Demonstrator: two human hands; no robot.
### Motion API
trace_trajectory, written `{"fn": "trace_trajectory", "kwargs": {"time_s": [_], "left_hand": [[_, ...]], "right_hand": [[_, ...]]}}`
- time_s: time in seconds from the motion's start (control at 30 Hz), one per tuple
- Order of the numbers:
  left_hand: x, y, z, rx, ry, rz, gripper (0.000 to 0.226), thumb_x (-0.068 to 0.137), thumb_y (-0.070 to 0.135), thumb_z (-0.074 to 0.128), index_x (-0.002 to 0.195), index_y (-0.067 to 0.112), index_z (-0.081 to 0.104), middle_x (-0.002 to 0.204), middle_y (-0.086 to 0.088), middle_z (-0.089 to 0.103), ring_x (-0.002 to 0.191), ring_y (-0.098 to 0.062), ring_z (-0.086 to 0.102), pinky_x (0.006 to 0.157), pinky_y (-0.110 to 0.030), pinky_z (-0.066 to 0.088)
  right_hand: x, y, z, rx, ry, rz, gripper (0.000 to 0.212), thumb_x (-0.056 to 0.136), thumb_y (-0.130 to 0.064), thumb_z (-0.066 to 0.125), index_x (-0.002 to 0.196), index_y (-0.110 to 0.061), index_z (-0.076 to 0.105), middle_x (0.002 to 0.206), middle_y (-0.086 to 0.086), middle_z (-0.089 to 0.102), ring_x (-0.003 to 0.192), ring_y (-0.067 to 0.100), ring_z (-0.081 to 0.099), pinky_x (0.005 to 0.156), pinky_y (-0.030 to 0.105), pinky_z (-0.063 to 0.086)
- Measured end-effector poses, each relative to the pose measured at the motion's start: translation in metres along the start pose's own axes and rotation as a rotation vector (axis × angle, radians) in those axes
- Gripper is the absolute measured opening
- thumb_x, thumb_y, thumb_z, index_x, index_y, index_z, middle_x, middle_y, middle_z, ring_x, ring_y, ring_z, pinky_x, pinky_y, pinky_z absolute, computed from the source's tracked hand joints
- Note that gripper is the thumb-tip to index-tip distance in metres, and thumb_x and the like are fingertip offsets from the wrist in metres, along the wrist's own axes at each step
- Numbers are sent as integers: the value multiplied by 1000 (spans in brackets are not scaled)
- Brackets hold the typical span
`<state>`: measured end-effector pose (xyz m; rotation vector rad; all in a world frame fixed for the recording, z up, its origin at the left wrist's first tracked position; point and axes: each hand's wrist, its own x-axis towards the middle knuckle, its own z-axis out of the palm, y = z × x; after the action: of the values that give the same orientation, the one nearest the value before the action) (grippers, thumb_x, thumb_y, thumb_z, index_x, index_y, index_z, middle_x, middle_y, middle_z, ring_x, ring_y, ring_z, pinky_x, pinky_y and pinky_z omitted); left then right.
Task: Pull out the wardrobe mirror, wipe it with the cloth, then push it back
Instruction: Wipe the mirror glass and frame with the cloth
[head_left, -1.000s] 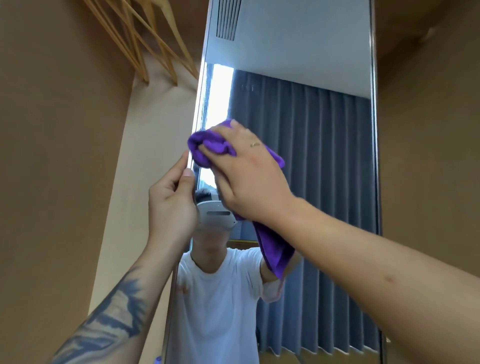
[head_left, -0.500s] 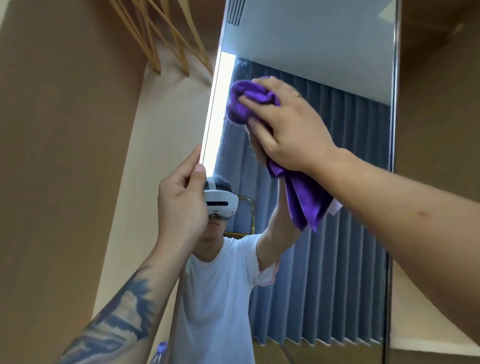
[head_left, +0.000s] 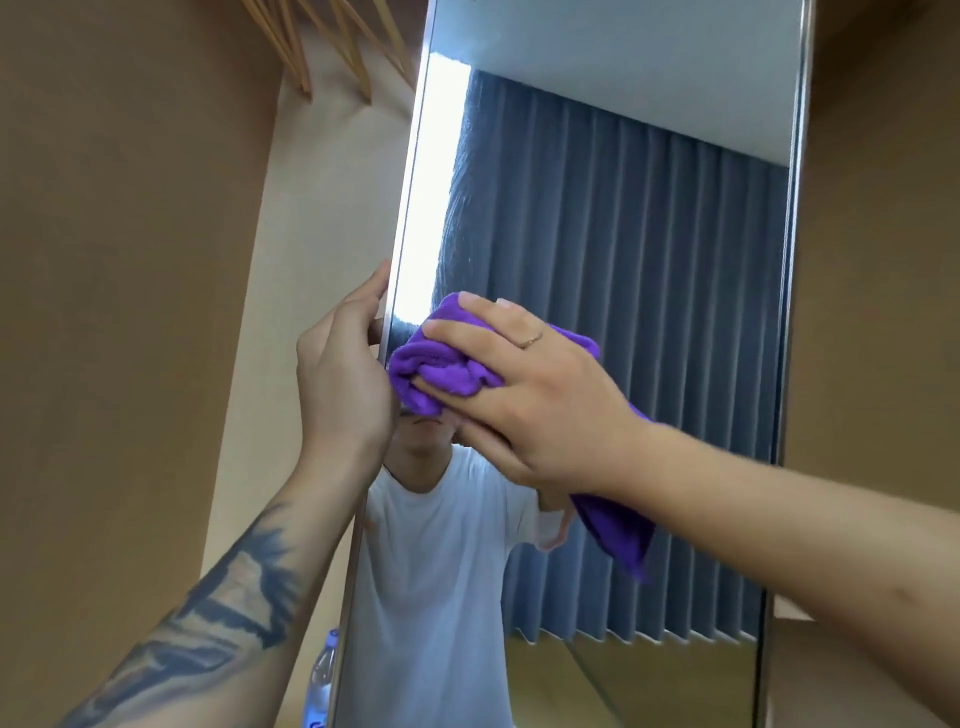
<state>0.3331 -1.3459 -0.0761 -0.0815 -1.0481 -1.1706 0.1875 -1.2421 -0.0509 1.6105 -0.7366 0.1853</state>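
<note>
The tall wardrobe mirror (head_left: 649, 249) stands pulled out in front of me, its glass showing a grey curtain and a person in a white shirt. My left hand (head_left: 343, 374) grips the mirror's left metal edge at mid height, thumb on the front. My right hand (head_left: 524, 395) presses a bunched purple cloth (head_left: 441, 364) against the glass close to that left edge. A loose end of the cloth hangs below my right wrist.
Brown wardrobe panels (head_left: 130, 312) flank the mirror on the left and right. Wooden hangers (head_left: 322, 47) hang at the top left. A clear plastic bottle (head_left: 323, 675) shows low down beside the mirror's left edge.
My right hand has swept the cloth down and to the left from high on the glass to beside my left hand. The left hand keeps its grip on the edge.
</note>
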Motion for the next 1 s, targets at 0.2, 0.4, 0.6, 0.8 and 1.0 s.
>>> {"fn": "trace_trajectory", "kwargs": {"time_s": [0.2, 0.4, 0.6, 0.8, 1.0], "left_hand": [[-15, 1, -1, 117, 13, 102, 33, 108, 17, 50, 103, 29, 80, 95, 9, 73, 82, -5, 65, 76, -23, 53], [-18, 1, 1, 117, 37, 114, 38, 107, 12, 47, 130, 21, 76, 128, 8, 76, 124, -12, 68, 90, -14, 53], [-20, 2, 5, 90, 14, 170, 58, 107, 15, 54, 62, 44, 77, 66, 22, 64, 67, 0, 58, 62, -8, 47], [-19, -4, 2, 87, 43, 174, 27, 104, 27, 59, 80, 22, 70, 80, 1, 57, 73, -7, 52, 67, -18, 46], [-15, -8, -3, 18, 22, 108, 20, 79, 36, 66, 80, 45, 84, 102, 23, 78, 77, 0, 55, 73, -15, 47]], "right_hand": [[31, 70, -23, -81, -144, -172, 35, 107, -30, 56, 132, -11, 71, 147, 20, 58, 139, 42, 51, 119, 54, 37], [44, 76, -20, -253, 123, 492, 40, 105, -38, 50, 137, -24, 68, 148, 9, 57, 123, 41, 53, 102, 47, 43], [11, 33, -12, -174, 20, 176, 33, 100, -27, 62, 130, -17, 72, 144, 16, 61, 111, 45, 58, 99, 52, 48], [-21, 86, -40, -277, 90, 542, 41, 106, -35, 51, 140, -19, 65, 148, 14, 55, 121, 43, 55, 107, 48, 44], [-62, 111, -60, -329, 217, 1066, 43, 107, -40, 42, 146, -28, 59, 152, 7, 48, 127, 40, 49, 109, 44, 38]]}}
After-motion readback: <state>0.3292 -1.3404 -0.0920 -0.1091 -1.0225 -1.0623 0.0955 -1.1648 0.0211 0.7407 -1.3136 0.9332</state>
